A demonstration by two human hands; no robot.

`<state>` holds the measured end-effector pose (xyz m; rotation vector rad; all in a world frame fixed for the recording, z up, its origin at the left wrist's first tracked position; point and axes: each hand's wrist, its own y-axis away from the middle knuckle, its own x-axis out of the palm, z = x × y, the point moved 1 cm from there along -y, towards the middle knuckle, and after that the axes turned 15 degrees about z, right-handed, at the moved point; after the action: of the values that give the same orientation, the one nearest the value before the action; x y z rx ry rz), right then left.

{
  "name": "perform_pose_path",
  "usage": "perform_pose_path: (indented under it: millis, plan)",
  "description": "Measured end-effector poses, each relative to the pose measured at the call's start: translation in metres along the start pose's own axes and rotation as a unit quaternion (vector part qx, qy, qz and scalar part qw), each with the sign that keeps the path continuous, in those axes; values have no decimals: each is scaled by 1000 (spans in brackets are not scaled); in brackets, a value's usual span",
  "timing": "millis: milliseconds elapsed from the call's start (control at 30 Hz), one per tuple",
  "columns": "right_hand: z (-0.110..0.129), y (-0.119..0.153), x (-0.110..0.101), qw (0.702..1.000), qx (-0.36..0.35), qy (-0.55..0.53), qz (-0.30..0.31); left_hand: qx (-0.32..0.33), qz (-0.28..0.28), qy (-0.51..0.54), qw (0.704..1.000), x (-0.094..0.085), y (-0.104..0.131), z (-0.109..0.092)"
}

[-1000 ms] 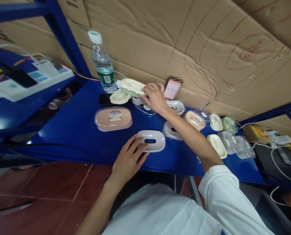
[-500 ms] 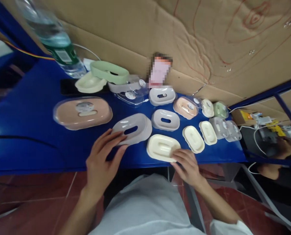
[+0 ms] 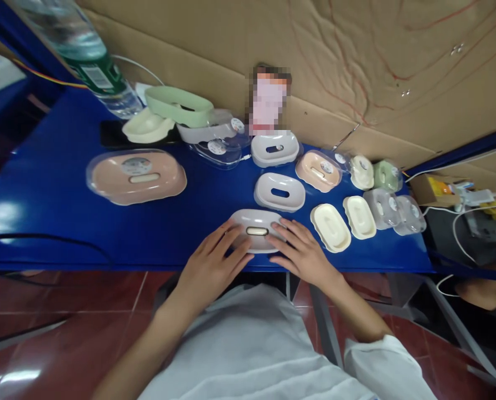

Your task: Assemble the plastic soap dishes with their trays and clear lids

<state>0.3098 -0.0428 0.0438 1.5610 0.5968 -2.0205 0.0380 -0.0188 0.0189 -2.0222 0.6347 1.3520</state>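
Note:
A grey-lilac oval tray (image 3: 256, 242) lies near the table's front edge, with a cream strip showing in its slot, where a cream piece sits beneath. My left hand (image 3: 216, 253) presses on its left end, fingers spread. On its right end rests my right hand (image 3: 304, 250), its fingers also spread. Just behind stands another lilac tray (image 3: 279, 201) with an open slot. Two cream dishes, a nearer one (image 3: 331, 229) and a smaller one (image 3: 360, 218), lie to the right. A pink tray (image 3: 160, 175) under a clear cover is at the left.
Along the back are a bottle (image 3: 93, 66), a green tray (image 3: 181, 105), a phone (image 3: 268, 100) and a lilac tray (image 3: 275, 149). Clear-covered pieces (image 3: 383, 208) stand at the right. A black cable (image 3: 43, 236) crosses the left. Another person's arm (image 3: 479, 291) shows at far right.
The lilac tray from my left hand's side has moved right and now sits over the cream dish that was at my right hand. Both hands have come together on it.

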Motion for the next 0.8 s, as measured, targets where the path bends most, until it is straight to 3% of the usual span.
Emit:
perform_pose_path:
  millis: [133,233,400,500,600,800]
  plan:
    - [1,-7,-6,999,-5,10,44,-1,19,33,999,10,11,5]
    - [-10,-26,-35,998,-37,-3,50,-8,18,61,998,11,15,6]
    - [-58,-117,-85,999,-22,25,31,-16,-11,63,998,0,11,11]
    - [-89,-183,-87,997,-17,36,70,-31,-15,74,997,-4,14,22]
    - [-114,-230,-76,994,-23,36,102,-42,-38,98,994,-5,20,32]
    - [-130,-268,-75,986,-65,29,153,-34,-28,119,992,-7,23,36]
